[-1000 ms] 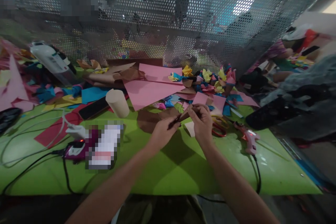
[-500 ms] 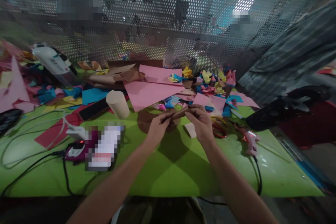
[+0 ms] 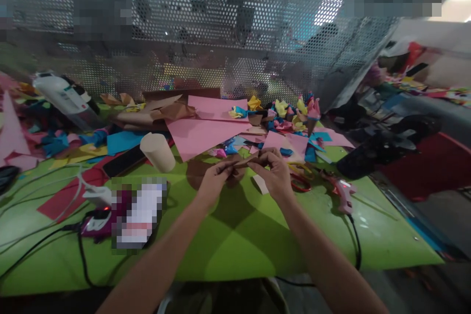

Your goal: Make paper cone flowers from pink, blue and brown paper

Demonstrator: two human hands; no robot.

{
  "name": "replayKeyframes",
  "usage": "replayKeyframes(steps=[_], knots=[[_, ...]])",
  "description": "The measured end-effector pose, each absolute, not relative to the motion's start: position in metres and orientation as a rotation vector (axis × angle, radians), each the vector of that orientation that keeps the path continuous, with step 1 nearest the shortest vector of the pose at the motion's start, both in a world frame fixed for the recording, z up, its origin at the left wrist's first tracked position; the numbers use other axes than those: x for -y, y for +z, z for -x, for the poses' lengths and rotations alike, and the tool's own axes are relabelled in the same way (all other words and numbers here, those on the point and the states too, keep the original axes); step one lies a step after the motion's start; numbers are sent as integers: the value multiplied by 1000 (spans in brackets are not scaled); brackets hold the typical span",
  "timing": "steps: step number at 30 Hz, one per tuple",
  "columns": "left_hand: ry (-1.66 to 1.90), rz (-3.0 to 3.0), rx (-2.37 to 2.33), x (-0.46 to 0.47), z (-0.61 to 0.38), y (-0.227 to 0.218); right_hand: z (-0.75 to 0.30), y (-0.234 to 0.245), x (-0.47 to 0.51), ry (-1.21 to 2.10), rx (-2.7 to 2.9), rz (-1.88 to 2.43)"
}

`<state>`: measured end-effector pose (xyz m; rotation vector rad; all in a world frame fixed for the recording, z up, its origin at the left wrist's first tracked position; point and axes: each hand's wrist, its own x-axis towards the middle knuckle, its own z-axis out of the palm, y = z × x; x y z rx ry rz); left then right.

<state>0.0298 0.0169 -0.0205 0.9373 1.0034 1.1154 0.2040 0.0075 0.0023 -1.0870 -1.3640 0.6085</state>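
Observation:
A narrow strip of brown paper (image 3: 243, 162) is stretched between my two hands above the green table. My left hand (image 3: 213, 181) pinches its left end between thumb and fingers. At the other end, my right hand (image 3: 275, 176) has its fingertips closed on the same strip. Below my right hand lies a small pale piece of paper (image 3: 261, 184). A pair of scissors (image 3: 302, 184) with red and yellow handles rests just right of that hand. Behind my left hand is a dark brown round patch, partly hidden; whether it is paper or shadow I cannot tell.
A cream paper roll (image 3: 158, 152) stands left of my hands, near a phone (image 3: 142, 216) and a purple power strip (image 3: 97, 223) with cables. A pink glue gun (image 3: 345, 195) lies right. Pink paper sheets (image 3: 206, 132) and crumpled paper flowers line the back, before a perforated metal screen (image 3: 206, 24).
My view has turned slightly right, and the person in checked cloth at the right is out of sight. Both hands still hold the brown strip, with my right fingers shifted slightly along it.

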Motion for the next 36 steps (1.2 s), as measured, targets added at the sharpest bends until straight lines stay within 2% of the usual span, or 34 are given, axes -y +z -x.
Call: replayKeyframes(steps=[19,36], knots=[[1173,-896,-986,-15,-24,-15,-213,-10,-23,821,1020,932],[1187,-1051,-1012,-11,-23,-12,-209,-11,-20,832,1074,913]])
